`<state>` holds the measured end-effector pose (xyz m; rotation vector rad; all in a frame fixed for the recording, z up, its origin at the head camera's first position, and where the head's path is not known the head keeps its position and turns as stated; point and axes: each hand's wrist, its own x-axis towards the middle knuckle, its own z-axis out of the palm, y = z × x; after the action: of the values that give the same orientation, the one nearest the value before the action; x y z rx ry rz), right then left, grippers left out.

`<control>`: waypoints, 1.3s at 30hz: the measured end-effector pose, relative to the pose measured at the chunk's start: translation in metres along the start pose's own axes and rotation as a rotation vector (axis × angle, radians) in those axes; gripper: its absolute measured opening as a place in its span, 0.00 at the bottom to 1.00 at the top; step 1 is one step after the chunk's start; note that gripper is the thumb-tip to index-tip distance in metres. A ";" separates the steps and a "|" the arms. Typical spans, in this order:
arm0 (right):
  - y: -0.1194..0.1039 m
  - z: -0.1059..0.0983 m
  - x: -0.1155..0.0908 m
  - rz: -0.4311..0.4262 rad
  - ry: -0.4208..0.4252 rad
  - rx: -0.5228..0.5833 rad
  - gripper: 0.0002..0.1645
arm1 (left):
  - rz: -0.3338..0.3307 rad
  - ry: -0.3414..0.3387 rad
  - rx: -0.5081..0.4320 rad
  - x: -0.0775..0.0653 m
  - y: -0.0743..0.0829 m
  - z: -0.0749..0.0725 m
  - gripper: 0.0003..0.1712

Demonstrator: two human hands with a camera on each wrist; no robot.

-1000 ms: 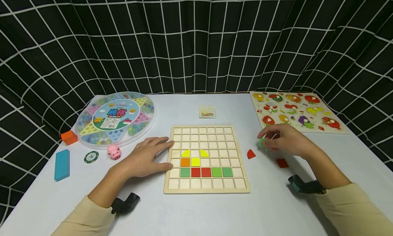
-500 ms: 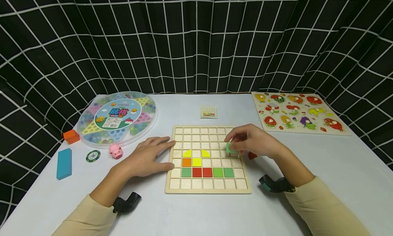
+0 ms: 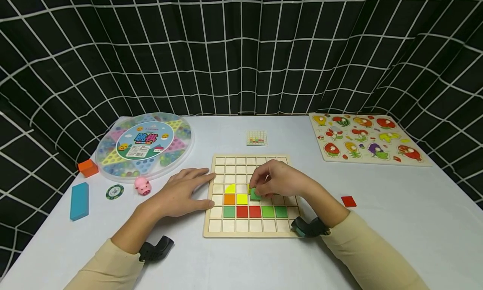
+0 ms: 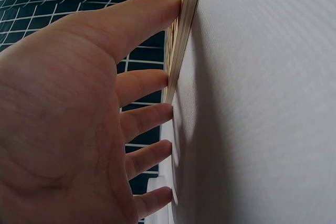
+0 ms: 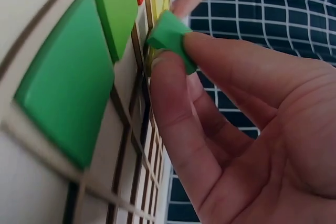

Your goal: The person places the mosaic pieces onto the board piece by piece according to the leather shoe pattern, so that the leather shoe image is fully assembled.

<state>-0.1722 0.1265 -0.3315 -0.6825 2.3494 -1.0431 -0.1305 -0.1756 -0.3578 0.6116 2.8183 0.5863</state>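
Observation:
A wooden grid board point(image 3: 222, 232) lies flat in the middle of the table. My left hand point(image 3: 185, 193) rests at its left side, fingers extended; thumb and index fingertip touch the board edge point(image 4: 190, 14). Between thumb and fingers my right hand point(image 3: 281, 179) pinches a green square tile point(image 3: 255, 194), tilted over the cell right of the yellow tile point(image 3: 242, 199). The same green tile point(image 5: 172, 38) shows in the right wrist view. Seated tiles include an orange square point(image 3: 229, 199), a yellow quarter-round point(image 3: 230, 189), and a row of green and red squares point(image 3: 242, 212). My fingers partly hide another yellow piece.
A red square tile point(image 3: 349, 201) lies right of the board. A pattern card point(image 3: 257, 138) is behind it. Around stand a fruit puzzle point(image 3: 370, 137), a round marble game box point(image 3: 145, 145), a pink pig point(image 3: 142, 185), a chip point(image 3: 115, 192), a blue block point(image 3: 79, 201) and an orange cube point(image 3: 88, 168).
My right hand has carried the green tile leftward from the table onto the board's middle. The right arm now covers the red quarter-round piece. My left hand stays by the board edge.

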 end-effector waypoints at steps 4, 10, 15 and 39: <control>-0.005 0.005 0.005 0.027 0.002 -0.087 0.09 | -0.001 -0.004 0.000 0.000 0.000 0.001 0.45; -0.014 0.010 0.005 0.090 0.016 -0.159 0.11 | -0.002 -0.004 0.005 0.001 -0.001 0.000 0.45; -0.018 0.012 0.003 0.077 0.027 -0.199 0.11 | -0.002 -0.004 0.010 0.001 -0.001 -0.001 0.45; 0.020 -0.040 -0.052 0.013 0.070 -0.169 0.07 | 0.002 -0.002 0.004 0.000 -0.001 0.000 0.45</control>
<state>-0.1612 0.1909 -0.3115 -0.7010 2.5205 -0.8836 -0.1311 -0.1762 -0.3577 0.6155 2.8182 0.5809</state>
